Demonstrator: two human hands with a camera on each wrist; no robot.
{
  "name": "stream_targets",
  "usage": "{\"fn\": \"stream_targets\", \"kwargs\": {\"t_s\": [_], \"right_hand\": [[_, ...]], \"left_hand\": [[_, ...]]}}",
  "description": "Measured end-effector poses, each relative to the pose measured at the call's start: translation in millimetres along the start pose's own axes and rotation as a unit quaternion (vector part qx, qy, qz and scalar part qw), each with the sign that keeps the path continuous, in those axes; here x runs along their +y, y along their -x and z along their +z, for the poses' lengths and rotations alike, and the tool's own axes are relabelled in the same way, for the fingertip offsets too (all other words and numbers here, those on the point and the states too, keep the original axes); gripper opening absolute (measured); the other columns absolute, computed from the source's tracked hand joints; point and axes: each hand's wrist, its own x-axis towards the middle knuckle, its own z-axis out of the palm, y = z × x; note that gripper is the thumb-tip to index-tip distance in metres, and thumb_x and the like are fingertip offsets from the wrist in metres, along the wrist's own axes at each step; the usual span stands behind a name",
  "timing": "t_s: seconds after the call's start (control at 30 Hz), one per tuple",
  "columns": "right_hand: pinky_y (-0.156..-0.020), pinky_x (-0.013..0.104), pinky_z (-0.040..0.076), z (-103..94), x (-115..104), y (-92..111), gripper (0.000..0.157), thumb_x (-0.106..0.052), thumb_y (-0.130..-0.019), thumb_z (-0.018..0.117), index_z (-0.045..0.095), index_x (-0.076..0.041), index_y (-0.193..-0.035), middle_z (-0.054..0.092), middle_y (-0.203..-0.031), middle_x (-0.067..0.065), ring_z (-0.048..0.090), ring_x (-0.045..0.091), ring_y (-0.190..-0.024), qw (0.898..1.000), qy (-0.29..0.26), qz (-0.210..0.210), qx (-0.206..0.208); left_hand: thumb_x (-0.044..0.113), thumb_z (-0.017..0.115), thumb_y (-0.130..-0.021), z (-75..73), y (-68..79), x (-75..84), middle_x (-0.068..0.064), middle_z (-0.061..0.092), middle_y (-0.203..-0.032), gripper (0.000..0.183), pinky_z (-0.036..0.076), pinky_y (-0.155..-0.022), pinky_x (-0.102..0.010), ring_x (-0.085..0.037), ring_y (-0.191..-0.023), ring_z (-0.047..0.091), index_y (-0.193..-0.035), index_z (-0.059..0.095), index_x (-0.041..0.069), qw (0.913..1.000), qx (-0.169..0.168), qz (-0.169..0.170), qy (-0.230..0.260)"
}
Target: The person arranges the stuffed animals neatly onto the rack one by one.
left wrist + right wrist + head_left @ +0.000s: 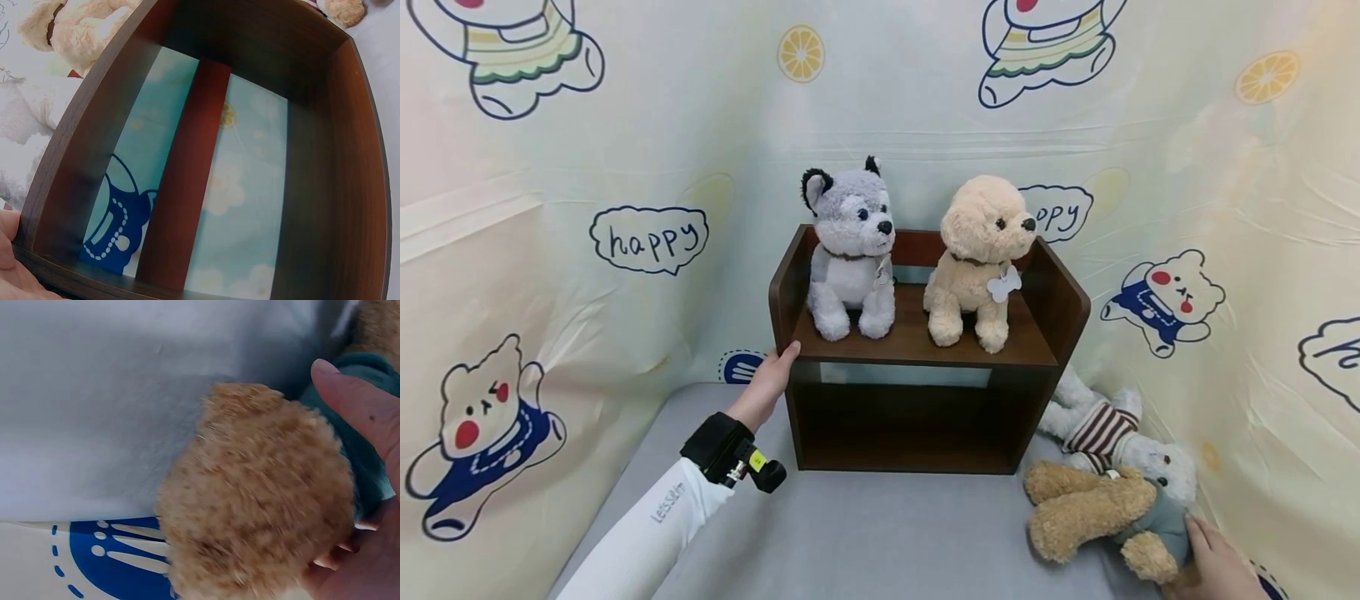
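My left hand (763,385) grips the left side of a dark brown wooden shelf (895,363), its thumb at the front edge of the upper board. On that board sit a grey-and-white plush husky (852,250) and a cream plush puppy (981,250) with a bone-shaped tag. At the lower right my right hand (1221,567) holds a brown teddy bear (1086,508) in a teal top by its body. In the right wrist view, the thumb lies on the teal cloth (369,444) beside the bear's furry head (262,494); some fingers are hidden beneath.
A white plush toy (1105,433) in a striped shirt lies right of the shelf, partly behind the brown bear. The shelf stands on a grey-covered surface (880,533). Printed cartoon curtains (715,150) hang behind and on both sides.
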Motion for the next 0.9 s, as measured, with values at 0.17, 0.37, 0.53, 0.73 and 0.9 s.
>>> {"fn": "stream_targets", "kwargs": {"t_s": [0.17,0.37,0.53,0.73,0.9], "right_hand": [[-0.082,0.057,0.039,6.7,4,2,0.11,-0.048,-0.053,0.082,0.031,0.024,-0.117,0.038,-0.112,0.044,0.039,0.056,-0.101,1.0,0.008,0.0,0.02],[-0.08,0.058,0.04,6.9,4,-2,0.113,-0.05,-0.05,0.082,0.03,0.025,-0.118,0.041,-0.11,0.042,0.042,0.055,-0.099,0.999,-0.001,-0.004,0.05],[-0.079,0.059,0.039,5.5,4,-8,0.117,-0.062,-0.052,0.075,0.031,0.022,-0.121,0.043,-0.111,0.041,0.042,0.054,-0.1,0.999,-0.009,0.035,0.041],[-0.08,0.059,0.039,8.3,3,-10,0.11,-0.06,-0.056,0.074,0.034,0.02,-0.118,0.045,-0.108,0.041,0.044,0.054,-0.098,0.997,0.0,0.05,0.062],[-0.082,0.059,0.038,11.1,2,-11,0.101,-0.051,-0.06,0.076,0.034,0.018,-0.119,0.044,-0.109,0.04,0.044,0.053,-0.099,0.995,0.0,0.06,0.084]], "left_hand": [[0.048,0.026,-0.097,1.5,0.2,0.9,-0.022,0.001,-0.15,0.071,0.008,-0.107,-0.055,-0.039,-0.136,0.003,-0.145,0.0,0.001,1.0,0.003,-0.004,0.004],[0.047,0.026,-0.097,1.5,1.9,2.4,-0.022,0.001,-0.15,0.071,0.008,-0.107,-0.054,-0.038,-0.136,0.003,-0.145,0.0,0.001,1.0,0.004,-0.003,0.005],[0.046,0.026,-0.097,1.0,2.9,3.8,-0.022,0.001,-0.15,0.071,0.007,-0.108,-0.054,-0.038,-0.136,0.003,-0.145,-0.001,0.001,1.0,0.003,0.005,0.004],[0.045,0.026,-0.098,1.1,3.6,3.6,-0.021,0.0,-0.15,0.07,0.007,-0.108,-0.053,-0.038,-0.136,0.002,-0.145,-0.001,0.001,1.0,0.002,0.001,0.007],[0.045,0.026,-0.098,1.3,3.5,3.5,-0.021,0.0,-0.15,0.069,0.007,-0.108,-0.053,-0.037,-0.137,0.002,-0.145,-0.001,0.002,1.0,0.005,0.001,0.007]]}}
